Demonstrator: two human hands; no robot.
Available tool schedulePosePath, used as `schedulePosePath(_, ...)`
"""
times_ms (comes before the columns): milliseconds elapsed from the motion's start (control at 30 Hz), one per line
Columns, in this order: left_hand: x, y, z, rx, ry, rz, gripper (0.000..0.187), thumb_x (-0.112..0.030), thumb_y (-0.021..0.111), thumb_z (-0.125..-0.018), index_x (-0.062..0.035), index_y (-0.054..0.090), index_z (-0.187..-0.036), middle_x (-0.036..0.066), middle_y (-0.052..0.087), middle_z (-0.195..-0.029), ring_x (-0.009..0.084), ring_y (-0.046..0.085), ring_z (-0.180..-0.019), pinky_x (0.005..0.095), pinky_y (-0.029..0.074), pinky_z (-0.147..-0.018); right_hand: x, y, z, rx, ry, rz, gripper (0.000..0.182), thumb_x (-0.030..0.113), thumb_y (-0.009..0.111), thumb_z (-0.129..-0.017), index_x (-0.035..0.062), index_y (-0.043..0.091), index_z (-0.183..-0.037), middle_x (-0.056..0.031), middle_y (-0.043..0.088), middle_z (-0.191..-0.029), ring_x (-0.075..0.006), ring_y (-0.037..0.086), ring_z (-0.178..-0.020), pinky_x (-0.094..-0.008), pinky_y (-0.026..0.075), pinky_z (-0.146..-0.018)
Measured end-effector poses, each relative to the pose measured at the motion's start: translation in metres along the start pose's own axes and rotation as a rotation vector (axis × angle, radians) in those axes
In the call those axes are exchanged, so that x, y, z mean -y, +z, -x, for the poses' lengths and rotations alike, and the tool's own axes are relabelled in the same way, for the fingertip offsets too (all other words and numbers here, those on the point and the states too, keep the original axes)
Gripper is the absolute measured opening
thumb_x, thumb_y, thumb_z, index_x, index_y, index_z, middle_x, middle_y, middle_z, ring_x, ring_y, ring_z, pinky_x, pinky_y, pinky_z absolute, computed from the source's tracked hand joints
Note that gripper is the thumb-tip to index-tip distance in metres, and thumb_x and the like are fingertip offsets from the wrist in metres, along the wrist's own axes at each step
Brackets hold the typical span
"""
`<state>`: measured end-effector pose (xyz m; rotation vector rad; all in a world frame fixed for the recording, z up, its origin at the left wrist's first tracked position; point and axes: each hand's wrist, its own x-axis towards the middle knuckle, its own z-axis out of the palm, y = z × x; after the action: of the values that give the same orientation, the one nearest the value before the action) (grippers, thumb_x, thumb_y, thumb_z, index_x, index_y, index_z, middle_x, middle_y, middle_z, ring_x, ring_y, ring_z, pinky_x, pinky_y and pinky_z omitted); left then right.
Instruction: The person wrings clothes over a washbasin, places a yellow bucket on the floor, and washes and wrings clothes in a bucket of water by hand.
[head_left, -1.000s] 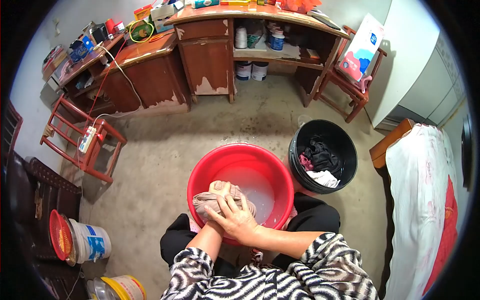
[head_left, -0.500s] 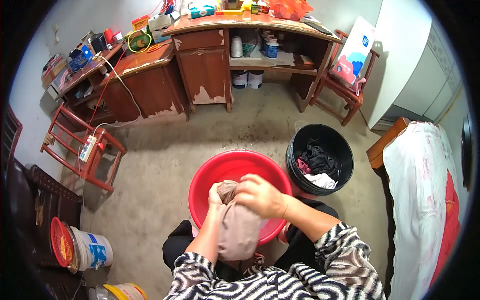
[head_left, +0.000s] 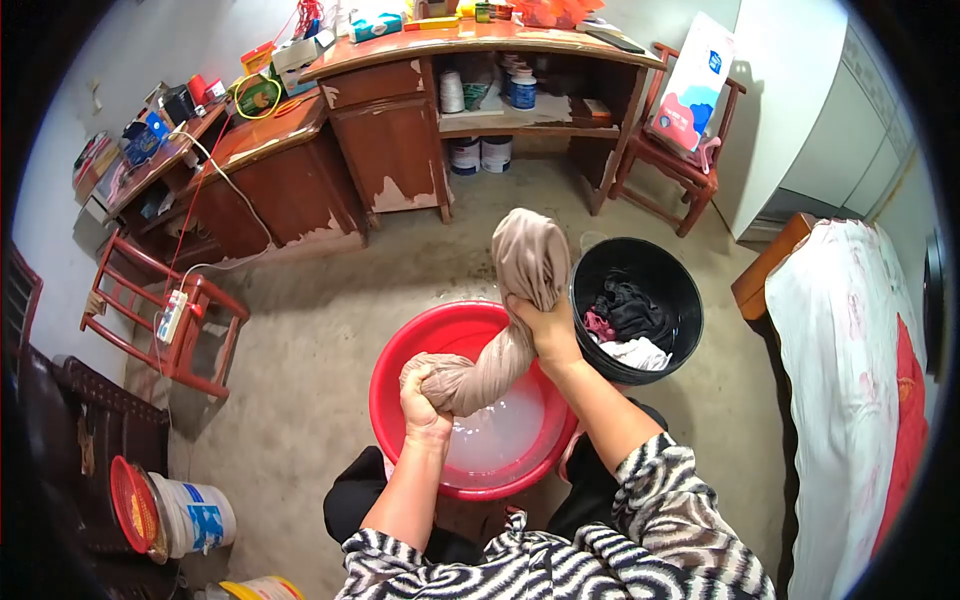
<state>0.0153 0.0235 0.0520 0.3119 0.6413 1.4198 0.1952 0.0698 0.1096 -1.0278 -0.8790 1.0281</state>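
Observation:
A wet beige cloth garment (head_left: 500,362), twisted into a thick rope, stretches between my hands over the red basin (head_left: 390,400). My left hand (head_left: 425,405) is closed around its lower left end. Higher up and to the right, my right hand (head_left: 548,330) grips it, and a folded bulge of the fabric sticks up above that fist. What kind of garment it is does not show. Cloudy whitish water (head_left: 495,435) lies in the bottom of the basin. Just right of the basin stands a black bucket (head_left: 690,300) with dark, pink and white clothes (head_left: 638,318) inside.
A worn wooden desk (head_left: 390,150) runs along the back. A red chair (head_left: 205,320) with a power strip (head_left: 172,315) is at left, another chair (head_left: 665,175) at back right. White buckets (head_left: 205,515) stand lower left; a covered bed (head_left: 840,400) is at right.
My right hand has moved up and away with one end of the beige garment, which is now stretched and twisted. My left hand has shifted slightly left, and the water in the basin shows.

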Motion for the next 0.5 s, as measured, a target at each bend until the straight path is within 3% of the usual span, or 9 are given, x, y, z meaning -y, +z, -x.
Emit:
schedulePosePath(33,-0.003,0.007,0.004,-0.017,0.024,-0.030,0.026,-0.015,0.047,-0.074,-0.0008,0.054,-0.094,0.013,0.060,-0.091,0.0274,0.058,-0.087,0.0411,0.047,-0.083,-0.009,-0.005,-0.003,0.045,0.185,-0.053,0.050,0.005,0.066,-0.069,-0.0025,0.046,-0.114,-0.0098,0.057,-0.105,-0.0200,0.054,-0.094,-0.0314,0.043,-0.082)
schedulePosePath(67,-0.004,0.016,0.010,-0.139,0.082,-0.069,0.027,-0.010,0.047,-0.073,0.0015,0.053,-0.097,0.014,0.060,-0.091,0.0271,0.059,-0.086,0.0394,0.048,-0.082,-0.030,-0.007,-0.008,-0.014,0.163,-0.092,0.038,0.004,0.066,-0.068,-0.0039,0.054,-0.103,-0.0095,0.060,-0.089,-0.0182,0.058,-0.075,-0.0308,0.047,-0.067)
schedulePosePath(100,-0.008,0.022,0.014,-0.137,0.076,-0.075,0.027,-0.010,0.047,-0.073,0.0015,0.053,-0.097,0.014,0.060,-0.091,0.0271,0.059,-0.086,0.0394,0.048,-0.082,-0.033,-0.006,-0.009,-0.022,0.164,-0.095,0.038,0.004,0.066,-0.068,-0.0039,0.054,-0.103,-0.0095,0.060,-0.089,-0.0182,0.058,-0.075,-0.0308,0.047,-0.067)
schedulePosePath(167,-0.010,0.029,0.019,-0.020,0.214,-0.322,0.026,-0.006,0.044,-0.073,0.0025,0.052,-0.097,0.016,0.059,-0.093,0.0258,0.060,-0.084,0.0374,0.048,-0.080,-0.037,-0.009,-0.012,-0.011,0.478,-0.174,0.024,0.007,0.066,-0.066,-0.0049,0.060,-0.086,-0.0089,0.061,-0.073,-0.0173,0.056,-0.059,-0.0300,0.044,-0.054)
schedulePosePath(200,-0.014,0.040,0.023,0.008,0.278,-0.337,0.026,0.000,0.045,-0.070,0.0022,0.052,-0.095,0.017,0.059,-0.094,0.0239,0.060,-0.084,0.0345,0.049,-0.079,-0.040,-0.005,-0.012,-0.047,0.519,-0.167,0.014,0.009,0.066,-0.066,-0.0018,0.062,-0.073,-0.0076,0.059,-0.063,-0.0157,0.052,-0.050,-0.0295,0.040,-0.046)
schedulePosePath(233,-0.017,0.047,0.028,0.006,0.273,-0.339,0.026,0.000,0.045,-0.070,0.0022,0.052,-0.095,0.017,0.059,-0.094,0.0239,0.060,-0.084,0.0345,0.049,-0.079,-0.044,-0.002,-0.010,-0.051,0.523,-0.168,0.014,0.009,0.066,-0.066,-0.0018,0.062,-0.073,-0.0076,0.059,-0.063,-0.0157,0.052,-0.050,-0.0295,0.040,-0.046)
schedulePosePath(300,-0.020,0.059,0.034,0.093,0.443,-0.625,0.022,0.005,0.052,-0.067,0.0028,0.056,-0.088,0.013,0.062,-0.092,0.0205,0.060,-0.081,0.0324,0.046,-0.082,-0.050,0.002,-0.007,-0.035,0.597,-0.176,0.013,0.012,0.066,-0.067,0.0002,0.062,-0.069,-0.0065,0.058,-0.060,-0.0149,0.052,-0.049,-0.0290,0.040,-0.046)
schedulePosePath(433,-0.020,0.067,0.044,0.245,0.570,-0.889,0.019,0.007,0.056,-0.063,0.0012,0.058,-0.081,0.011,0.062,-0.085,0.0197,0.059,-0.081,0.0318,0.046,-0.079,-0.056,0.008,-0.002,0.133,0.722,-0.236,0.014,0.017,0.064,-0.071,0.0032,0.063,-0.070,-0.0057,0.058,-0.059,-0.0137,0.051,-0.048,-0.0288,0.040,-0.046)
schedulePosePath(500,-0.017,0.066,0.042,0.469,0.732,-1.020,0.020,0.007,0.054,-0.063,0.0009,0.057,-0.082,0.014,0.062,-0.083,0.0226,0.060,-0.077,0.0321,0.045,-0.074,-0.059,0.009,0.002,0.160,0.709,-0.160,0.015,0.019,0.064,-0.071,0.0042,0.062,-0.070,-0.0049,0.057,-0.059,-0.0135,0.052,-0.048,-0.0283,0.040,-0.046)
